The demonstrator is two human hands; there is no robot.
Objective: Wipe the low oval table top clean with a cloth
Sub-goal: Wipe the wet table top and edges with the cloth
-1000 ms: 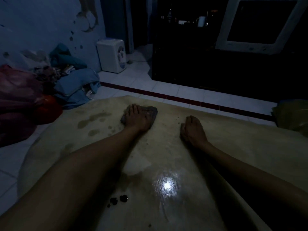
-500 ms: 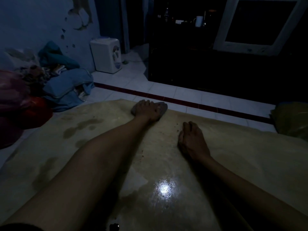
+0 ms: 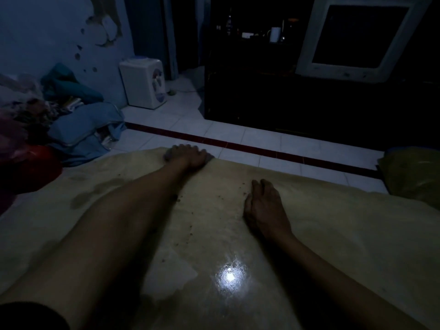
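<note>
The low oval table top point(image 3: 333, 234) is pale yellow and glossy, with a bright light glare near the middle, dark crumbs scattered across it and damp smears at the left. My left hand point(image 3: 187, 156) is stretched to the table's far edge, pressed flat on a dark grey cloth point(image 3: 210, 157), of which only a corner shows at the fingers. My right hand point(image 3: 265, 207) rests on the table top with its fingers together, palm down, holding nothing.
White floor tiles with a dark red stripe point(image 3: 262, 148) lie beyond the table. A white water dispenser point(image 3: 144, 83) stands by the wall. Piled blue clothes point(image 3: 83, 129) and a red item point(image 3: 40, 163) sit left. A dark cabinet point(image 3: 285, 103) holds a white-framed monitor point(image 3: 357, 39). A yellow-green bag point(image 3: 414, 175) lies right.
My left hand has pushed the cloth away from me, from the middle of the table to its far edge. My right hand stayed resting in place.
</note>
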